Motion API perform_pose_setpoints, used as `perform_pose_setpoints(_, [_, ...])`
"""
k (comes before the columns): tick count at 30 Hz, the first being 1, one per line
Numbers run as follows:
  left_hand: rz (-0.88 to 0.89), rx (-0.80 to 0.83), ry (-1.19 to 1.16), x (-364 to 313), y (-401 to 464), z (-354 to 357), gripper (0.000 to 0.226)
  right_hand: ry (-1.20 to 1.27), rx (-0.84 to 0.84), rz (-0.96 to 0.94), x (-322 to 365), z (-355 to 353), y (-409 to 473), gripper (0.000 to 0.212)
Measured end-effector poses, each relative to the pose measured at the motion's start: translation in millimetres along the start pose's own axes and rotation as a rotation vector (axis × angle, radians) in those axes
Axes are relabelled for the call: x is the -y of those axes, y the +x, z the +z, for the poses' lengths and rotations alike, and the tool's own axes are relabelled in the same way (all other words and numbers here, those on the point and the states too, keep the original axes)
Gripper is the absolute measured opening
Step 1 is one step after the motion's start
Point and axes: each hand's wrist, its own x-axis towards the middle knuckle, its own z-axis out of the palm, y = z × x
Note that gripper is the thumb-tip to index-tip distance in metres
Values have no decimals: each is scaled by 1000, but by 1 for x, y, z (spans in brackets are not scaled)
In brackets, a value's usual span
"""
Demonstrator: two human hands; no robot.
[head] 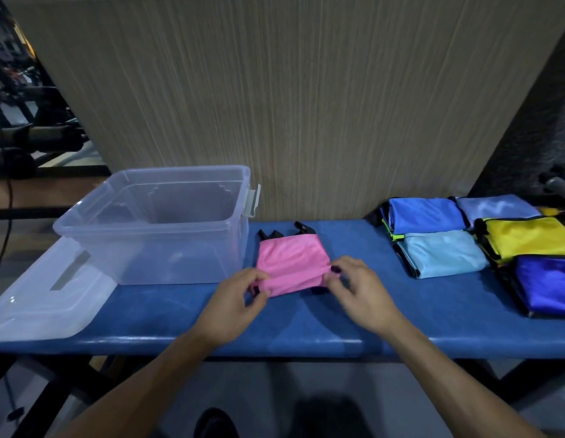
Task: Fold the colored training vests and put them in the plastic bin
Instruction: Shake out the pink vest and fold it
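A pink vest point(290, 260) with black trim lies folded small on the blue bench point(369, 305), just right of the clear plastic bin point(154, 222). My left hand point(233, 298) pinches its near left corner and my right hand point(360, 289) pinches its near right corner, lifting the near edge slightly. The bin stands open with nothing visible inside. Folded vests sit at the right end of the bench: a blue one point(425, 214), a light blue one point(444, 252), a yellow one point(528, 237) and a dark blue one point(550, 284).
The bin's clear lid point(44, 295) lies flat on the bench's left end, in front of the bin. A ribbed beige wall point(306, 105) stands right behind the bench. Dark gym equipment point(18, 128) fills the far left.
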Motion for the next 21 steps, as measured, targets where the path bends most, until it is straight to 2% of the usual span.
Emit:
perform_pose_setpoints(2, [-27, -108, -109, -25, 16, -7, 10, 198, -118, 25, 13, -19, 3, 40])
perform_pose_setpoints(3, [-27, -161, -143, -41, 26, -13, 16, 270, -180, 12, 24, -28, 4, 39])
perform_pose_setpoints(7, [19, -302, -306, -97, 71, -23, 26, 446, -447, -41, 55, -58, 18, 37])
perform_pose_setpoints(10, [3, -291, -350, -106, 99, -19, 35, 451, -531, -19, 46, -63, 34, 39])
perform_pose_setpoints(12, [-49, -213, -335, -92, 116, -8, 38, 459, -545, 55, 29, -62, 44, 40])
perform_pose_setpoints(14, [-145, -97, -282, -68, 129, 13, 40, 469, -485, 192, 6, -53, 52, 36])
perform_pose_setpoints(16, [-289, 7, -230, -44, 139, 37, 40, 552, -317, 431, -20, -39, 54, 28])
perform_pose_setpoints(17, [-367, 43, -222, -34, 142, 48, 39, 613, -205, 543, -34, -32, 53, 45])
perform_pose_setpoints(19, [-500, 85, -226, -18, 147, 71, 37, 566, -36, 617, -53, -21, 49, 85])
perform_pose_setpoints(20, [-542, 82, -224, -11, 149, 80, 36, 486, -2, 607, -58, -17, 47, 91])
perform_pose_setpoints(21, [-568, 59, -228, -7, 151, 88, 36, 451, 6, 594, -57, -18, 46, 87])
